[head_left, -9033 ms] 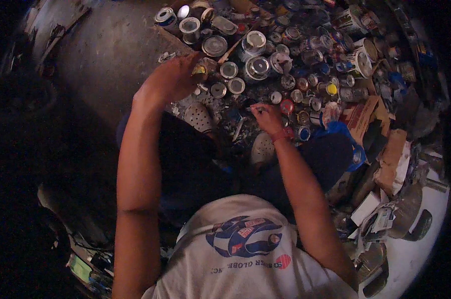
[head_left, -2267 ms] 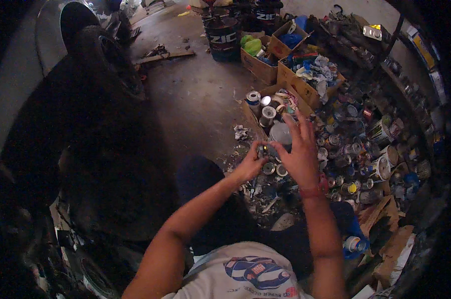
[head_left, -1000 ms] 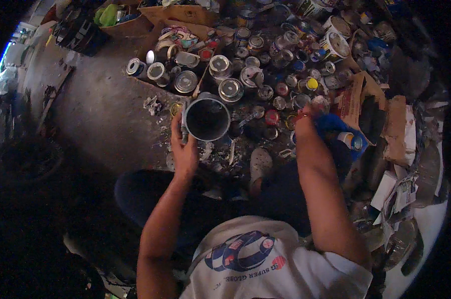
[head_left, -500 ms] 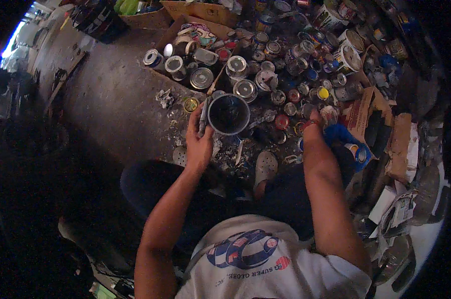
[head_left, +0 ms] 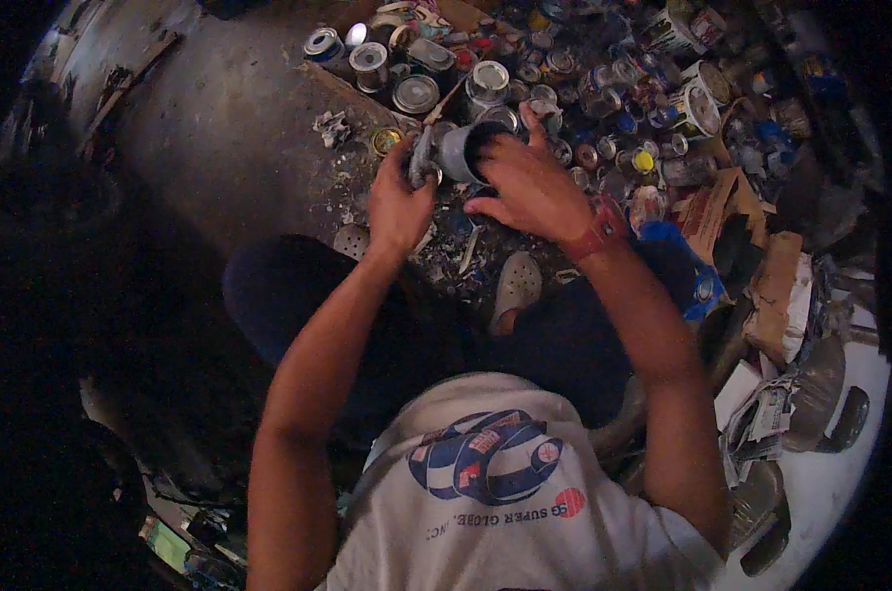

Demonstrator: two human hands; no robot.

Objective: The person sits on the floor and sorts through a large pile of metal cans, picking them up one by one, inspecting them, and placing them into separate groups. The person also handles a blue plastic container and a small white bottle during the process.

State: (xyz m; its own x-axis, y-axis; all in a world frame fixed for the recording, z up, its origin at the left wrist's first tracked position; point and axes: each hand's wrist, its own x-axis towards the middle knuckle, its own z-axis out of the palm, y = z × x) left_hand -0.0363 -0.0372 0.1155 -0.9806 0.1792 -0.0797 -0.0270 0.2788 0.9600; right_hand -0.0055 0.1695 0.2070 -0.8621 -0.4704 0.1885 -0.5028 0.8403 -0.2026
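Observation:
My left hand (head_left: 402, 202) is wrapped around a grey, round container (head_left: 452, 155), tipped so its dark mouth faces right. A crumpled grey piece, perhaps cloth (head_left: 422, 160), is pinched between that palm and the container's base. My right hand (head_left: 532, 185) is at the mouth. Some of its fingers reach inside and are hidden; the thumb and one other finger stretch apart outside the rim. Whether those hidden fingers touch anything cannot be seen. Just beyond the left hand a small yellow-rimmed tin (head_left: 387, 140) stands on the floor.
Several paint cans (head_left: 416, 95) fill a cardboard box ahead. Many used tins and tubs, including a white bucket (head_left: 700, 108), crowd the far right. Torn cardboard (head_left: 776, 295) and folded papers (head_left: 761, 419) lie to my right. Scraps and crumpled paper (head_left: 332, 128) litter the floor.
My right hand has left the tins at the right and come to the container's mouth. The container has tilted from facing up to facing right, and moved slightly farther away.

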